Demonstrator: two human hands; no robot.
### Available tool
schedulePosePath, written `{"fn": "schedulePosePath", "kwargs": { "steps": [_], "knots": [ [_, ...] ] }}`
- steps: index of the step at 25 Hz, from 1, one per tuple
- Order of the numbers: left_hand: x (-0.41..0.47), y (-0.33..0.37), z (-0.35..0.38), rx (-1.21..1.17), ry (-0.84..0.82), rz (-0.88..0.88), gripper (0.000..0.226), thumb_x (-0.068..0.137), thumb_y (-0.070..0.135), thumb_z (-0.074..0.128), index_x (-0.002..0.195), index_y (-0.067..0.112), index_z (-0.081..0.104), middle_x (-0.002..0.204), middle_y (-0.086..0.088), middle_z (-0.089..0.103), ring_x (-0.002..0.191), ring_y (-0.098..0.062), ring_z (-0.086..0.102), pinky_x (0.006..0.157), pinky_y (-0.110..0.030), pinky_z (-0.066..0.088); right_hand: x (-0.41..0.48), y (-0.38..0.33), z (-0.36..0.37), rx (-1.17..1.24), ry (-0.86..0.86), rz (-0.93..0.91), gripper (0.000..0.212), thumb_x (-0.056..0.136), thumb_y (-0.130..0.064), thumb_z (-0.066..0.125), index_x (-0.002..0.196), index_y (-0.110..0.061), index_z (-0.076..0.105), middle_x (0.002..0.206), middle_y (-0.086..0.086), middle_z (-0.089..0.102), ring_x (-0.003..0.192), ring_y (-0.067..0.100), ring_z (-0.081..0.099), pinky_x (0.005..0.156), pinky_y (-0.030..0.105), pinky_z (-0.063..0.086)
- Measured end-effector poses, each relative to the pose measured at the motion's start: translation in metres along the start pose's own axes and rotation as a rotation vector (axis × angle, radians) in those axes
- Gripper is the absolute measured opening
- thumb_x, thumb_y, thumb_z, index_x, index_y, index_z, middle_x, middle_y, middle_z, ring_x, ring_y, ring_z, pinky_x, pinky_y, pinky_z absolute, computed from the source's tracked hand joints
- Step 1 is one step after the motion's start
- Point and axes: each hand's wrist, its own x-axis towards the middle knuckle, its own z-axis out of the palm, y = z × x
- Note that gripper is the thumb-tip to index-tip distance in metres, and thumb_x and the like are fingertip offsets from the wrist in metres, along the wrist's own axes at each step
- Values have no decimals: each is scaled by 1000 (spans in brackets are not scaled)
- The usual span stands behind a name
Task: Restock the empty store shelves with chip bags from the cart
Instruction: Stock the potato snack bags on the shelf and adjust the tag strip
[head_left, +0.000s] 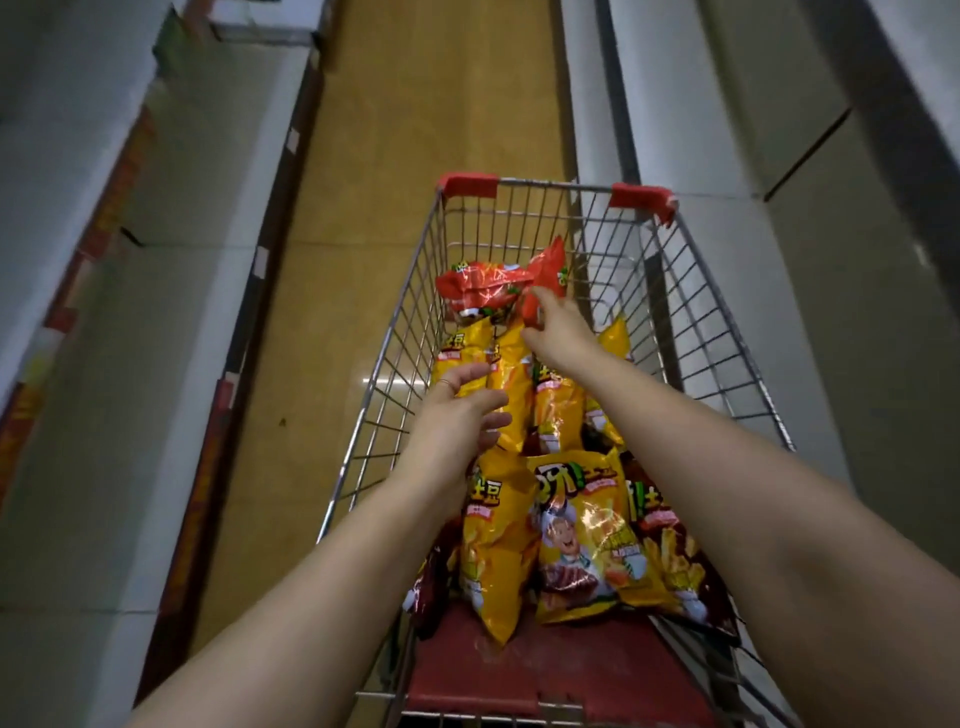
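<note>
Your right hand (563, 332) is stretched to the far end of the cart (550, 183), and its fingertips pinch the near lower edge of a red bag (551, 267). So this bag lies just ahead of the hand, and its long axis rises away from you, tilted toward the far wall. Your left hand (457, 415) is nearer to you, open with straight fingers, and it rests on the yellow bags (511, 395) in the middle of the cart. The right hand is clearly the nearer one to the red bag, so I judge it should lift the bag up and back toward you. The shelves (171, 291) run along both sides; the cart stands closer to the right one.
</note>
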Motion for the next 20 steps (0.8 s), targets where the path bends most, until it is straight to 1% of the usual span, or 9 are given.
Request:
{"fn": "schedulePosePath", "kwargs": {
  "steps": [3,5,8,10,11,13,16,18,20],
  "knots": [
    [12,-6,-5,-31,37,-3,30,91,6,53,118,18,51,91,-4,61,77,-14,59,64,-22,45,41,6,26,-91,-104,47,58,95,-27,48,147,-32,23,153,17,10,133,39,32,110,41,32],
    [14,-9,-11,-38,54,-18,30,91,5,52,120,15,51,87,-3,61,74,-13,58,64,-22,44,54,13,38,-145,-129,117,51,99,-22,40,147,-20,25,156,15,5,139,36,22,113,39,24],
    [7,-13,-15,-36,42,-43,30,91,4,52,120,11,50,88,-4,61,73,-13,57,63,-21,44,46,28,35,-99,-13,232,41,98,-8,34,138,3,38,147,18,31,133,33,34,106,33,30],
    [0,-12,-16,-26,26,-44,29,91,4,54,119,9,50,89,-6,61,73,-13,56,62,-21,45,29,36,16,-55,95,246,35,99,-7,33,127,8,48,133,21,47,123,34,45,94,31,37],
    [-3,-10,-15,-19,23,-42,29,91,5,54,118,10,51,92,-7,61,75,-14,57,64,-22,46,19,42,3,41,160,235,34,99,-8,33,123,8,51,128,22,52,118,34,48,87,30,39],
    [-10,-1,-10,11,13,-24,28,91,7,56,118,11,51,100,-10,61,81,-16,58,70,-25,45,-9,45,-27,181,303,168,34,100,-11,33,121,6,54,127,19,53,114,32,51,82,25,38],
    [-29,20,6,96,-48,57,30,90,10,58,120,12,51,106,-10,58,86,-16,56,71,-27,43,-59,40,-83,326,472,-28,32,99,-13,39,120,2,59,129,12,53,118,25,50,98,22,34],
    [-42,37,16,165,-92,143,39,87,16,63,124,14,48,114,-7,55,100,-19,55,80,-28,41,-101,26,-124,431,530,-166,24,96,-10,46,105,-4,67,114,7,61,108,18,54,96,23,38],
    [-62,59,23,217,-101,288,59,76,36,72,127,20,46,123,-3,51,114,-20,52,94,-32,40,-149,8,-165,550,548,-274,19,91,-12,50,86,-17,68,96,-2,65,93,13,58,90,29,46]
  ]
}}
